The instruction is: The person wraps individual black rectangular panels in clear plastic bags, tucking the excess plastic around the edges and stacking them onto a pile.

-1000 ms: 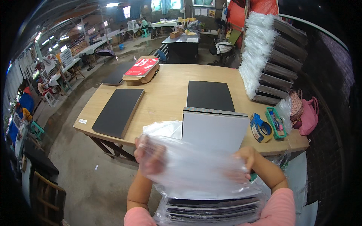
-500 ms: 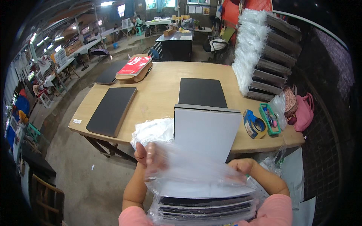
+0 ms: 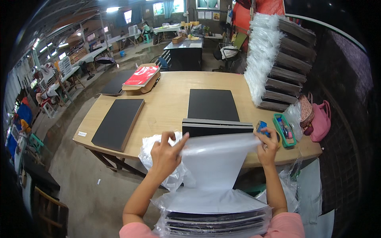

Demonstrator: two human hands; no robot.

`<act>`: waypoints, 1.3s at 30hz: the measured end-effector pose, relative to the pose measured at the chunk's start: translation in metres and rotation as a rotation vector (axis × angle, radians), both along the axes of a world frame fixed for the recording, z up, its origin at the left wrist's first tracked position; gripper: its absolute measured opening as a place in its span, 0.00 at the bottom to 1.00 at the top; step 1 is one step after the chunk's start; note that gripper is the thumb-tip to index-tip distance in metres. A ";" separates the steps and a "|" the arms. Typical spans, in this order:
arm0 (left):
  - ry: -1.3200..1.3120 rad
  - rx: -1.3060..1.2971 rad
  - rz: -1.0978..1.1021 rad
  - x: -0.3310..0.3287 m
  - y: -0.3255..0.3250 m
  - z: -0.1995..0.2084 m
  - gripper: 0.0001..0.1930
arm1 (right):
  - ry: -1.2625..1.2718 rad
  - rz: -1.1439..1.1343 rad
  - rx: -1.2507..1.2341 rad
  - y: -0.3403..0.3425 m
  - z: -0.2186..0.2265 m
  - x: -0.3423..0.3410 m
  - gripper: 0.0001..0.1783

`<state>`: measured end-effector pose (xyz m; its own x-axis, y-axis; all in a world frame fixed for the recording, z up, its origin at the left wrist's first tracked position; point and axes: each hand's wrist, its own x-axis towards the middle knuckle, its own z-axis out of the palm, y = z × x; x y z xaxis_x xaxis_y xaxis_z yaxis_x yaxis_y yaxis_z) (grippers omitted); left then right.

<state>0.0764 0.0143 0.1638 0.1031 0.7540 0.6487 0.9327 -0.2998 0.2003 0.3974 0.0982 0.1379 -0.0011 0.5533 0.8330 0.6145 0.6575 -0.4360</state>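
Observation:
A translucent plastic bag [image 3: 214, 162] is stretched between my two hands. My left hand [image 3: 166, 154] pinches its upper left corner, with the index finger extended. My right hand [image 3: 268, 146] grips the upper right corner. Right behind the bag's top edge, at the table's near edge, lie black panels [image 3: 218, 130] with grey edges; their lower parts are hidden by the bag. Close to my body is a stack of plastic-wrapped black panels [image 3: 216, 222], with a pale sheet of plastic on top. Crumpled white plastic [image 3: 152, 147] lies beside my left hand.
On the wooden table [image 3: 166, 95] are a black stack [image 3: 119, 125], a flat black panel [image 3: 212, 104], a red-and-white packet [image 3: 142, 75], a blue tape dispenser [image 3: 261, 127] and a green basket [image 3: 284, 131]. Wrapped panels [image 3: 278, 63] rise at right, near a pink bag [image 3: 320, 121].
Both hands have moved up and away from my body, drawing the plastic bag's edge up toward the panels. The pale face at the table edge is now dark above the bag.

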 end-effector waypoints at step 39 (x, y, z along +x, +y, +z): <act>-0.292 -0.023 0.559 -0.169 -0.020 -0.145 0.10 | -0.775 0.506 -0.936 -0.041 -0.089 0.015 0.17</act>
<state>-0.0927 -0.0057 0.0188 -0.4893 0.6572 0.5734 0.8532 0.2246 0.4707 0.4124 0.0576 0.0489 -0.6783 0.7142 -0.1729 0.6861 0.5313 -0.4970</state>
